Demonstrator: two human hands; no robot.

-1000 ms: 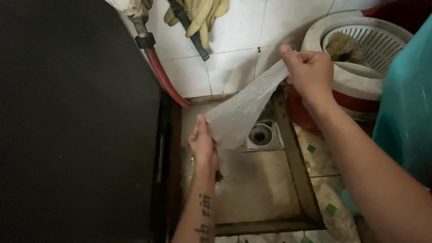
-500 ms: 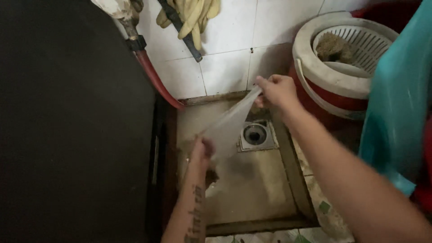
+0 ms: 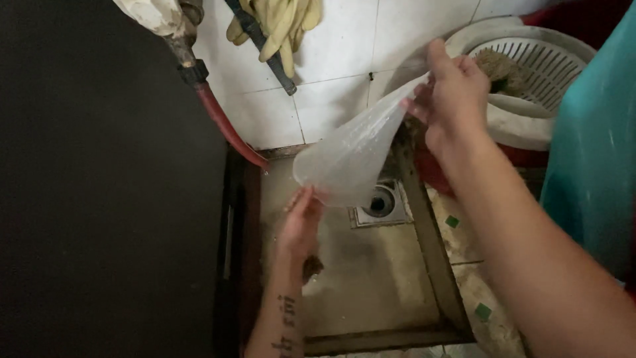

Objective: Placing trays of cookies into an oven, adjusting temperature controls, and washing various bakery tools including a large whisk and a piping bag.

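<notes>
One package shows — a clear plastic bag, thin, see-through and beaded with wet. It stretches slantwise between the hands: its upper end is pinched in the right hand, and its rounded lower end hangs just above the left hand — touching its fingertips.

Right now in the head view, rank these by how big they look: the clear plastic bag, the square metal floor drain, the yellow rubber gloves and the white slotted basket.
1. white slotted basket, partly cut off, roughly level with the bag
2. clear plastic bag, nearer the camera, so unsure
3. yellow rubber gloves, cropped at the top
4. square metal floor drain
</notes>
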